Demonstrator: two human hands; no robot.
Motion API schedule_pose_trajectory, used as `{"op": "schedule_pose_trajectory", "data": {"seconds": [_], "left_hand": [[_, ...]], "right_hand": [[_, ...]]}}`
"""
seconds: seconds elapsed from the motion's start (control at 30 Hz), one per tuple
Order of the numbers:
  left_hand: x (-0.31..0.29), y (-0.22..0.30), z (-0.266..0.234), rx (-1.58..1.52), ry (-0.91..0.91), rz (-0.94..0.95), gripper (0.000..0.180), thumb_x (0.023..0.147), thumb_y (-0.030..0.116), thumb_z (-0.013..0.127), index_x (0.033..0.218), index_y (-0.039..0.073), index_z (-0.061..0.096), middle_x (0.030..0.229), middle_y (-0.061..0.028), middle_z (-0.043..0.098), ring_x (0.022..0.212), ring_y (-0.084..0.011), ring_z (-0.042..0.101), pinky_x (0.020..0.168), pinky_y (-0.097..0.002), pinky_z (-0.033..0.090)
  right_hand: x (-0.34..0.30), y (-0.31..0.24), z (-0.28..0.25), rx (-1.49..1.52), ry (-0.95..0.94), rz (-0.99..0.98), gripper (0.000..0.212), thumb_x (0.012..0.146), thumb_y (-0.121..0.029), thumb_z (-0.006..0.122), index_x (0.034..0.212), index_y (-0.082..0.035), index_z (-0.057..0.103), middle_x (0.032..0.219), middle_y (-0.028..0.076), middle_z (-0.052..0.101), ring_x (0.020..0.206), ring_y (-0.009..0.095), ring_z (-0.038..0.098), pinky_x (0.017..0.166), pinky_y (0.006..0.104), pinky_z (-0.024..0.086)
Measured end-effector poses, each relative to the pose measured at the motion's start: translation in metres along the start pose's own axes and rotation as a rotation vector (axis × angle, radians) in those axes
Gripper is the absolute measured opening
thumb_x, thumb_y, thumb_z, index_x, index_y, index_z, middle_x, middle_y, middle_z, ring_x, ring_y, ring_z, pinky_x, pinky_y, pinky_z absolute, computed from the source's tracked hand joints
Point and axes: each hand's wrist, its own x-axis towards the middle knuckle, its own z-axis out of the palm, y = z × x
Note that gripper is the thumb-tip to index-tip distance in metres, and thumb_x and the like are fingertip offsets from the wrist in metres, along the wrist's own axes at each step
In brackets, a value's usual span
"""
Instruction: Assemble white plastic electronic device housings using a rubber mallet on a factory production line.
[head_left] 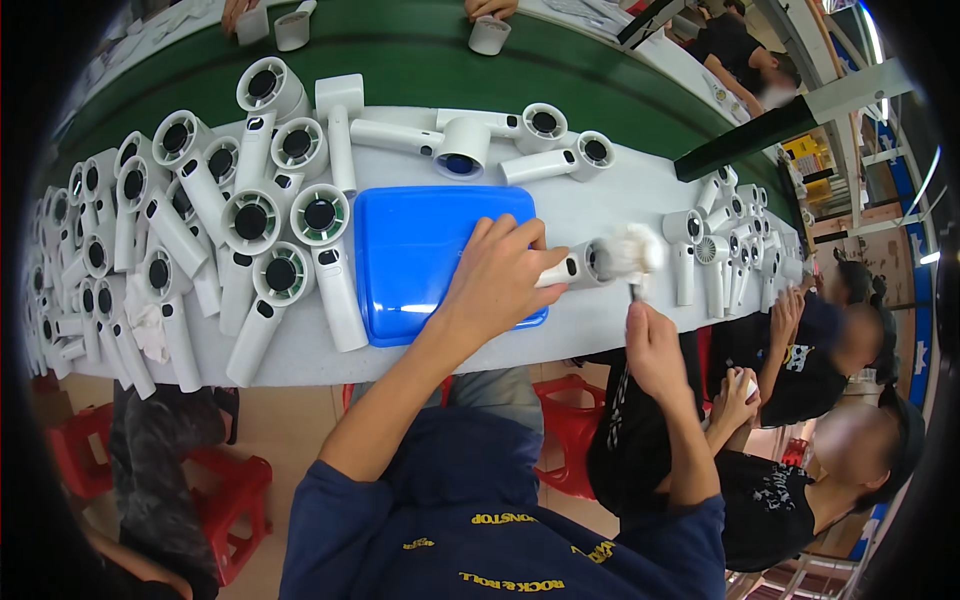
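Observation:
My left hand (490, 285) lies over the right part of a blue plastic tray (405, 250), its fingers closed round the handle of a white handheld fan (592, 266). The fan's round head points to the right, past the tray. My right hand (655, 350) is closed on a thin dark stick with a white fluffy wad (635, 250) at its top. The wad is smeared by motion and sits right at the fan's head; whether it touches is unclear. Several white handheld fans (252, 220) lie crowded left of the tray.
More fans (715, 235) stand at the right of the white table (600, 325). A green conveyor belt (400, 80) runs beyond it, with other people's hands (490, 8) on its far side. A dark post (740, 145) slants in at right. Co-workers sit at right; red stools (570, 430) stand below.

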Motion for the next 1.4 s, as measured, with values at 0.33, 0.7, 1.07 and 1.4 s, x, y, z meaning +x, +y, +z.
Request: {"op": "schedule_pose_trajectory", "data": {"seconds": [0.33,0.7,1.07,1.4], "left_hand": [[-0.007,0.026,-0.011,0.27,-0.015,0.165,0.034,0.08,0.026,0.079,0.111,0.013,0.074,0.097,-0.0026,0.064,0.094,-0.0212,0.059,0.094,-0.0413,0.04],[-0.043,0.059,-0.015,-0.484,0.032,-0.044,0.04,0.084,0.006,0.073,0.124,0.007,0.069,0.118,-0.01,0.068,0.117,-0.0296,0.061,0.112,-0.0514,0.037],[-0.053,0.061,-0.031,-0.184,0.046,0.289,0.051,0.079,0.01,0.075,0.129,0.004,0.066,0.115,-0.0127,0.061,0.11,-0.0295,0.06,0.111,-0.0544,0.038],[-0.137,0.067,-0.075,-0.572,0.015,-0.173,0.048,0.09,0.01,0.072,0.135,-0.001,0.059,0.117,-0.0143,0.053,0.107,-0.027,0.058,0.094,-0.035,0.048]], "right_hand": [[-0.026,-0.035,-0.019,0.974,0.243,0.249,0.024,0.105,-0.016,0.055,0.113,0.005,0.063,0.055,-0.009,0.038,0.041,0.0,0.027,0.039,0.0211,0.02],[-0.055,-0.048,-0.005,1.274,0.1,-0.01,0.061,0.097,-0.028,0.071,0.138,0.012,0.05,0.055,-0.008,0.04,0.039,0.001,0.028,0.037,0.0229,0.017],[-0.063,-0.035,-0.002,1.211,0.116,-0.028,0.067,0.095,-0.04,0.072,0.137,0.009,0.053,0.059,-0.006,0.049,0.041,0.002,0.038,0.037,0.0221,0.025],[-0.012,-0.018,0.039,1.31,-0.07,0.058,0.042,0.106,-0.035,0.055,0.124,0.004,0.057,0.052,-0.009,0.025,0.037,0.002,0.019,0.033,0.024,0.011]]}}
